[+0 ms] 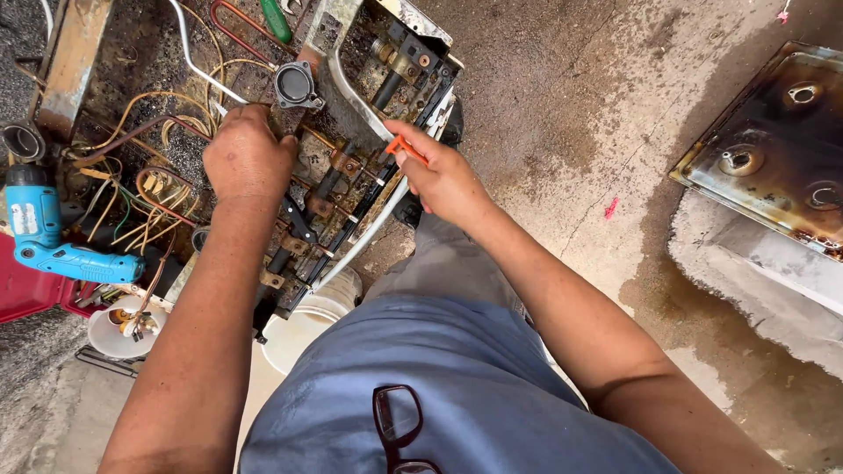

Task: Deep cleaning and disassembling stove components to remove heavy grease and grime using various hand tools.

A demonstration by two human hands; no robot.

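A rusty, opened stove chassis (369,79) lies in front of me with its pipes, valves and wires bare. My left hand (246,156) is closed and pressed down among the parts, just below a round grey burner valve (295,84); what it grips is hidden under the fingers. At the chassis's right edge, my right hand (443,180) holds a thin tool with an orange handle (402,147), its tip pointing toward a bent metal strip (351,96).
A blue cordless drill (39,233) rests on a red box at the left. A white cup of small parts (118,326) and a white bucket (299,329) sit below the chassis. A stained stove top panel (773,149) lies on concrete at right. Glasses (397,426) hang on my shirt.
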